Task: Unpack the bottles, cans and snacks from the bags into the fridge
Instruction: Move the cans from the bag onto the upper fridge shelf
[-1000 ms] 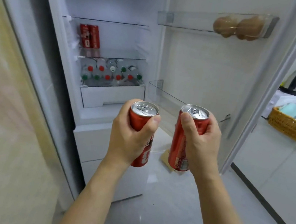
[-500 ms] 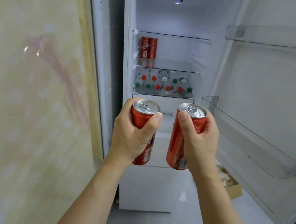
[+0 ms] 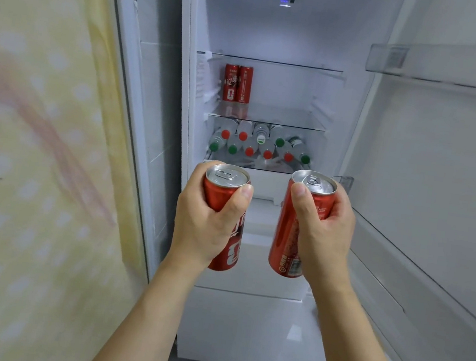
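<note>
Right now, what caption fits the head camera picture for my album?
Left hand and right hand each hold a red can before the open fridge, stocked with two cans and bottles.

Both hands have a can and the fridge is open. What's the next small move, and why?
Probably lift the left can up and forward to the middle shelf, beside the two cans standing at its left. That shelf has bare space to their right, while the shelf below is packed with bottles. The right hand can follow with its can.

Two upright red cans [image 3: 227, 218] [image 3: 292, 233] gripped side by side, apart, before the open fridge [image 3: 280, 34].
</note>
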